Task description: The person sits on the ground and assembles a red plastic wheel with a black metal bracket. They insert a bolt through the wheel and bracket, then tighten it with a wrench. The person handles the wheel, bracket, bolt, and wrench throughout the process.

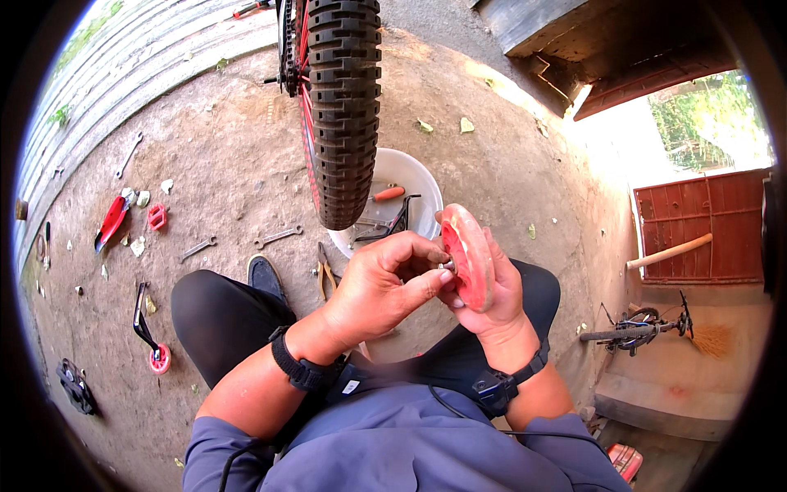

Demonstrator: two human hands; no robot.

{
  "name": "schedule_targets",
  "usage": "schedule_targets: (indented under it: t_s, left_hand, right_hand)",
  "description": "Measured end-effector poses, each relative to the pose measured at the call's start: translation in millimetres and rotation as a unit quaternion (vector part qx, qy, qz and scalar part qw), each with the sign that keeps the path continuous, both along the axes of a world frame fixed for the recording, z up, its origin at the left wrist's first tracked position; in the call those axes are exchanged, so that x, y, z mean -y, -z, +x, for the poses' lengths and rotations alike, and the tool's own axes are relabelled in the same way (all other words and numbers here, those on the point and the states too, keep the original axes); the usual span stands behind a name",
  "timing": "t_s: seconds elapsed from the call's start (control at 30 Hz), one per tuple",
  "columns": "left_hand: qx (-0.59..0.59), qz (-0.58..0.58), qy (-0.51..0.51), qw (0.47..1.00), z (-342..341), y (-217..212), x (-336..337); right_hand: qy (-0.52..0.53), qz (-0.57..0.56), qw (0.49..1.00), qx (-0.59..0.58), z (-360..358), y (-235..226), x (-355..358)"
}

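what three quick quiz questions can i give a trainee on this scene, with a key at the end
1. Multiple choice: what does the right hand hold?
a) a pair of pliers
b) a small red wheel
c) a spanner

2. True or false: an orange-handled tool lies inside the white tub.

3. Open: what are the thumb and fingers of the left hand doing at the middle of the wheel?

Key:
1. b
2. True
3. Pinching a small metal piece at its centre.
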State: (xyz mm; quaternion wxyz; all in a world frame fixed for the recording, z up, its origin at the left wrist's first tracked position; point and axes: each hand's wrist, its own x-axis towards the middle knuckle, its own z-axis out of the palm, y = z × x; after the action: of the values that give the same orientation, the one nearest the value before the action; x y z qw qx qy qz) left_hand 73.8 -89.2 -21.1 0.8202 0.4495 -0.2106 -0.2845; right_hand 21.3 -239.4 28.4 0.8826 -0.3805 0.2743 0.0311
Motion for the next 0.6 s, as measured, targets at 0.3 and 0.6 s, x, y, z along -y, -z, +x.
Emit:
schedule_targets:
  t_s: [0.3, 0.6]
  left_hand:
    - [-0.023, -0.046, 0.006, 0.999, -1, -4, -2]
    - [-0.072, -0.043, -0.005, 0.996, 2, -5, -8]
  right_hand:
    - [-0.051, -0.199, 0.978, 0.035, -2, 8, 0]
    - [-0.004, 0.208, 0.974, 0.085, -3, 4, 20]
